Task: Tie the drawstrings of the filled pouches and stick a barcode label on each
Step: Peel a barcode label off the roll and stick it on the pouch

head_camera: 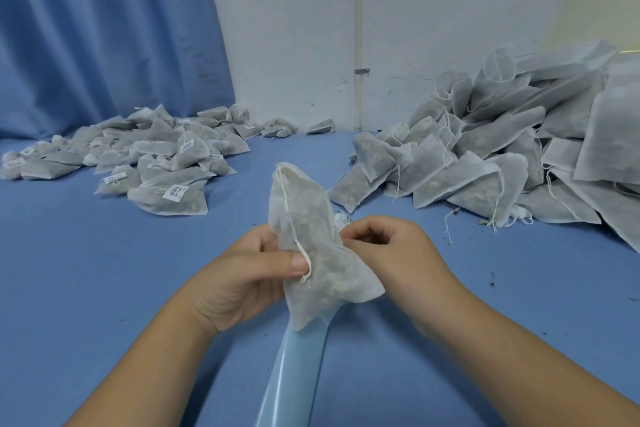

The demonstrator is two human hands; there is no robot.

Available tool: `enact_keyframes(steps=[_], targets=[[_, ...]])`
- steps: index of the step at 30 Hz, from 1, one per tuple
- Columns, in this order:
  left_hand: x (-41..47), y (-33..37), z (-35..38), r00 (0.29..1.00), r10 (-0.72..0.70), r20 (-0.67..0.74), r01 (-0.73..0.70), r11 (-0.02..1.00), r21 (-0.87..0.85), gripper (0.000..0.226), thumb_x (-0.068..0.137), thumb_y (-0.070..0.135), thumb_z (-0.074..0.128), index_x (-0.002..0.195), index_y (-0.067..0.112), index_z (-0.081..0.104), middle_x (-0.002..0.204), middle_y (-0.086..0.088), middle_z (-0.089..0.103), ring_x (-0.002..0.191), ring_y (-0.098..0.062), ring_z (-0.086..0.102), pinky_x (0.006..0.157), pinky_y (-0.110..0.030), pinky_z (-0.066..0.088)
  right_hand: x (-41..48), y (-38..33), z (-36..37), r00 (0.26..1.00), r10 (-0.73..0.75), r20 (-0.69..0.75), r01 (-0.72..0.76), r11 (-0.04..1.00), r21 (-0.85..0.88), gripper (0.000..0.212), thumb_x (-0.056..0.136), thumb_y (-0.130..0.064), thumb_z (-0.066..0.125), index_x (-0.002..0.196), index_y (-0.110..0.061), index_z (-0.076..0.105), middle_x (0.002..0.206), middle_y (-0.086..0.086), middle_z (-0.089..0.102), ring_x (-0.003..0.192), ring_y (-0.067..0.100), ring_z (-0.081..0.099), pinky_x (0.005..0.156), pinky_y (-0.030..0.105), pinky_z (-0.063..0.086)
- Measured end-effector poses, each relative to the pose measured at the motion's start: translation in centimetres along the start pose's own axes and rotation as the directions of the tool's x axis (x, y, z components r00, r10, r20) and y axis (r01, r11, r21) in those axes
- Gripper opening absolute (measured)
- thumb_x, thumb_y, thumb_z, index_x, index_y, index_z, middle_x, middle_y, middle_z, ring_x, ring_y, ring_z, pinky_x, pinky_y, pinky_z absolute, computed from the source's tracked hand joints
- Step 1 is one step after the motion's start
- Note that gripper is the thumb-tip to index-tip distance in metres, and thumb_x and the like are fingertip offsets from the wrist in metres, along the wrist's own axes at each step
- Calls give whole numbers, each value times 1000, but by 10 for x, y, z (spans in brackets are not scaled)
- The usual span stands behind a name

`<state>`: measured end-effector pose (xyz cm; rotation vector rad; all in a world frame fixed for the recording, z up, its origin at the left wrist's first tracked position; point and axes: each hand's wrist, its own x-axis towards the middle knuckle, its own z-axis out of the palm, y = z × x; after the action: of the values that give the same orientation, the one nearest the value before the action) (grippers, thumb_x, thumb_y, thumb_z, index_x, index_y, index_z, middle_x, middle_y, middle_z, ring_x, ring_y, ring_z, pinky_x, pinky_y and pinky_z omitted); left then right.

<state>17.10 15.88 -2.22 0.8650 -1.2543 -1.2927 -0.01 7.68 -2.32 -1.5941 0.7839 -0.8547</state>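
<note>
A filled white mesh pouch [311, 239] stands upright between my hands, its gathered mouth pointing up. My left hand [249, 274] grips its left side, the thumb pressing the white drawstring [294, 229] against the fabric. My right hand [384, 246] is curled at the pouch's right edge, fingertips pinching something small there that I cannot make out. A pale blue label backing strip [294, 374] runs from under the pouch toward me, with a bit of it showing behind the pouch [341, 218].
A heap of labelled pouches [138, 156] lies at the left on the blue table [104, 288]. A bigger heap of unlabelled pouches with loose strings [502, 156] fills the right. A blue curtain [104, 28] and white wall [415, 10] stand behind.
</note>
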Motion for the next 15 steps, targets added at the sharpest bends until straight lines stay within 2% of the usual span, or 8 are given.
enact_keyframes(steps=[4,8,12,15], targets=[[-1,1,2,999,-16,30,16,1000,-2,31,74,12,61,101,19,77,94,-1,75,88,-14,71,75,-25,55,0,0,-2,997,55,49,-58,996,64,6,79,-13,72,73,-15,73,68,-3,68,61,8,59,61,23,46],[-2,5,4,994,-25,102,26,1000,-8,35,81,7,54,105,20,76,98,4,75,93,-10,71,79,-22,54,1,0,-3,991,109,80,-120,982,147,12,82,-8,69,72,-14,72,73,4,68,68,15,60,67,29,48],[-1,3,3,998,-30,60,30,1000,-1,31,76,10,60,100,19,77,94,2,75,89,-12,72,77,-23,55,4,1,-6,986,148,80,-159,974,163,11,82,-9,68,74,-15,73,78,5,71,71,15,63,70,31,48],[-2,1,1,1000,-22,5,22,1000,17,28,70,12,65,94,17,79,88,-1,75,83,-14,72,74,-24,56,6,1,-9,987,155,46,-161,975,156,12,82,-9,64,73,-14,70,72,3,69,70,15,62,70,31,48]])
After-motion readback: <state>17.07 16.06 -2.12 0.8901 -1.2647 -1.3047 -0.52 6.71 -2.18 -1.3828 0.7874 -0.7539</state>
